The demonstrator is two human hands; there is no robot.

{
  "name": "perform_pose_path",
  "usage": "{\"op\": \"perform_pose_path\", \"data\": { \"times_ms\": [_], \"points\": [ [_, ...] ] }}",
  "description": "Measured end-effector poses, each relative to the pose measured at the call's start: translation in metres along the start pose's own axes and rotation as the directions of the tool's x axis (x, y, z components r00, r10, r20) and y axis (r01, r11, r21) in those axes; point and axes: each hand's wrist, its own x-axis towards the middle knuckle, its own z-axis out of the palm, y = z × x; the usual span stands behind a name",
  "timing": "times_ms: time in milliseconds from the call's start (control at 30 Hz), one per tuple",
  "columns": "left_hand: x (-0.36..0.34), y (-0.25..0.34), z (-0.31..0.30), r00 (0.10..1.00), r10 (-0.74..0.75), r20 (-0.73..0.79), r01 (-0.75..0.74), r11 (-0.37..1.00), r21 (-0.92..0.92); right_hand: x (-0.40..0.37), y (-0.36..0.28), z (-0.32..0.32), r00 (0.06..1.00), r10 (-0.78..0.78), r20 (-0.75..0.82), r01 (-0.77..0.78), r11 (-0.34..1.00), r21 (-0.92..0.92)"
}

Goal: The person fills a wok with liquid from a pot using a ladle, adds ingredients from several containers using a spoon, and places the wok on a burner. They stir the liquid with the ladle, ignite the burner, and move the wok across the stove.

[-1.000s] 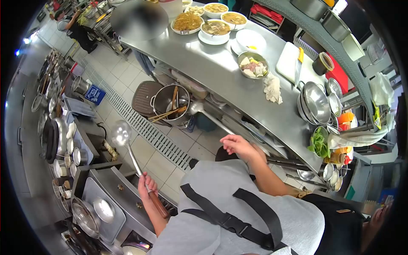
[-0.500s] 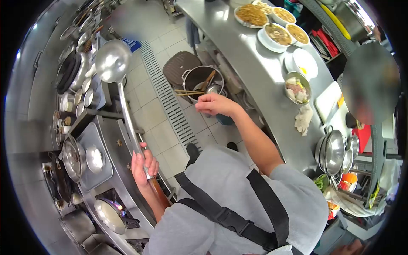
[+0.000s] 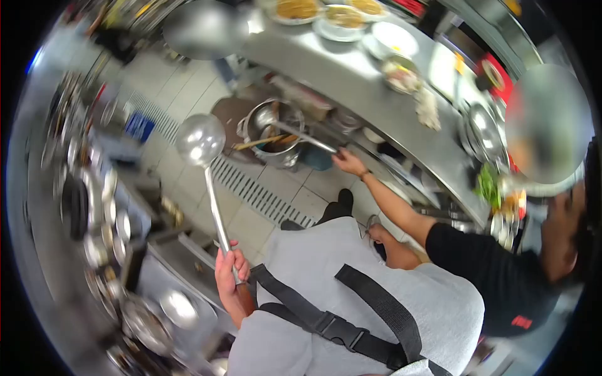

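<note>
In my left hand (image 3: pixel 231 266) is the handle of a big long-handled metal ladle (image 3: pixel 200 141), its bowl raised over the floor. My fingers are wrapped round the handle. My right hand (image 3: pixel 377 234) is low beside my body, near a co-worker's outstretched arm (image 3: pixel 398 207); its fingers are too small and blurred to read. The co-worker's hand (image 3: pixel 349 163) grips another metal ladle (image 3: pixel 313 141) that reaches into a metal pot (image 3: pixel 243 128). A wooden-handled utensil (image 3: pixel 256 143) also rests across that pot.
A steel counter (image 3: pixel 370 100) on the right carries bowls of food (image 3: pixel 343 17), a white bowl (image 3: pixel 395 39), a cloth (image 3: pixel 427 109) and stacked metal bowls (image 3: pixel 483 125). The co-worker's black sleeve (image 3: pixel 464 257) is close at my right. A floor drain grate (image 3: pixel 251 191) runs below.
My view has turned. My right hand has drawn back from near the pot to my side. A co-worker has come in at the right with a ladle in the pot. My left hand still holds its ladle.
</note>
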Motion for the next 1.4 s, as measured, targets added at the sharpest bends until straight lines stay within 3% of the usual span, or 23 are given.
{"op": "perform_pose_path", "data": {
  "times_ms": [33, 167, 233, 267, 300, 333, 433, 533, 633, 700, 800, 900, 1033, 1067, 1100, 1167, 1200, 1233, 1267, 1300, 1333, 1367, 1400],
  "points": [
    [0.014, 0.006, -0.004, 0.999, -0.023, 0.033, 0.023, 1.000, -0.008, -0.050, 0.022, 0.032, 0.978, 0.207, 0.015, -0.206, 0.956, 0.207],
    [0.070, 0.034, 0.002, 0.974, -0.131, 0.185, 0.120, 0.990, 0.069, -0.064, 0.119, 0.143, 0.971, 0.217, -0.104, -0.147, 0.878, 0.456],
    [0.090, 0.042, 0.019, 0.965, -0.136, 0.223, 0.122, 0.990, 0.076, -0.115, 0.102, 0.159, 0.925, 0.379, -0.036, -0.228, 0.628, 0.744],
    [0.098, 0.044, 0.026, 0.956, -0.142, 0.255, 0.128, 0.989, 0.072, -0.127, 0.106, 0.175, 0.950, 0.310, -0.022, -0.002, 0.077, 0.997],
    [0.103, 0.046, 0.031, 0.949, -0.140, 0.281, 0.128, 0.990, 0.061, -0.132, 0.115, 0.182, 0.970, 0.236, -0.061, 0.178, -0.513, 0.840],
    [0.107, 0.047, 0.037, 0.937, -0.155, 0.314, 0.145, 0.988, 0.055, -0.142, 0.137, 0.175, 0.955, 0.276, -0.109, 0.268, -0.640, 0.720],
    [0.105, 0.040, 0.048, 0.941, -0.173, 0.292, 0.167, 0.985, 0.047, -0.180, 0.201, 0.148, 0.770, 0.629, -0.108, 0.433, -0.391, 0.812],
    [0.099, 0.035, 0.046, 0.926, -0.213, 0.313, 0.218, 0.976, 0.021, -0.181, 0.214, 0.143, 0.686, 0.725, -0.058, 0.223, -0.133, 0.966],
    [0.103, 0.027, 0.043, 0.911, -0.213, 0.353, 0.233, 0.972, -0.014, -0.138, 0.188, 0.140, 0.793, 0.606, -0.065, -0.048, 0.169, 0.984],
    [0.080, 0.019, 0.031, 0.933, -0.207, 0.296, 0.224, 0.974, -0.025, -0.105, 0.157, 0.135, 0.909, 0.411, -0.071, -0.161, 0.502, 0.850],
    [0.066, 0.014, 0.033, 0.941, -0.209, 0.268, 0.213, 0.977, 0.014, -0.057, 0.114, 0.120, 0.998, 0.066, -0.018, -0.050, 0.882, 0.468],
    [0.052, 0.004, 0.027, 0.959, -0.166, 0.230, 0.170, 0.985, 0.003, -0.010, 0.091, 0.087, 0.987, -0.124, 0.102, 0.108, 0.982, 0.153],
    [0.027, -0.004, 0.041, 0.991, -0.117, 0.073, 0.114, 0.993, 0.042, 0.091, 0.074, -0.016, 0.953, -0.188, 0.237, 0.232, 0.957, -0.175],
    [0.020, -0.010, 0.044, 0.996, -0.081, 0.030, 0.079, 0.996, 0.042, 0.096, 0.050, -0.054, 0.991, -0.029, 0.134, 0.049, 0.988, -0.148],
    [0.012, -0.018, 0.050, 0.999, -0.031, -0.024, 0.031, 0.999, 0.008, 0.106, 0.029, -0.087, 0.987, -0.008, 0.162, 0.023, 0.996, -0.092],
    [0.001, -0.034, 0.066, 0.995, 0.026, -0.099, -0.024, 0.999, 0.025, 0.126, -0.016, -0.141, 0.967, -0.010, 0.256, 0.063, 0.978, -0.200],
    [-0.005, -0.046, 0.076, 0.990, 0.062, -0.126, -0.064, 0.998, -0.008, 0.185, 0.002, -0.142, 0.927, -0.211, 0.310, 0.273, 0.947, -0.171],
    [-0.010, -0.060, 0.086, 0.973, 0.123, -0.195, -0.133, 0.990, -0.038, 0.242, 0.020, -0.144, 0.846, -0.403, 0.349, 0.469, 0.873, -0.130],
    [-0.015, -0.074, 0.097, 0.960, 0.155, -0.234, -0.167, 0.985, -0.032, 0.265, 0.003, -0.162, 0.389, -0.699, 0.600, 0.848, 0.527, 0.064],
    [-0.020, -0.087, 0.108, 0.941, 0.190, -0.280, -0.205, 0.979, -0.024, 0.286, -0.035, -0.176, -0.217, -0.695, 0.685, 0.913, 0.104, 0.394],
    [-0.026, -0.099, 0.120, 0.922, 0.227, -0.313, -0.254, 0.966, -0.046, 0.251, -0.076, -0.170, 0.351, -0.364, 0.863, 0.717, 0.697, 0.002],
    [-0.032, -0.113, 0.130, 0.873, 0.282, -0.398, -0.334, 0.940, -0.065, 0.213, -0.123, -0.163, 0.756, 0.137, 0.640, 0.100, 0.942, -0.319],
    [-0.039, -0.127, 0.140, 0.832, 0.353, -0.429, -0.399, 0.917, -0.020, 0.189, -0.149, -0.146, 0.739, -0.104, 0.665, 0.426, 0.838, -0.342]
  ]
}}
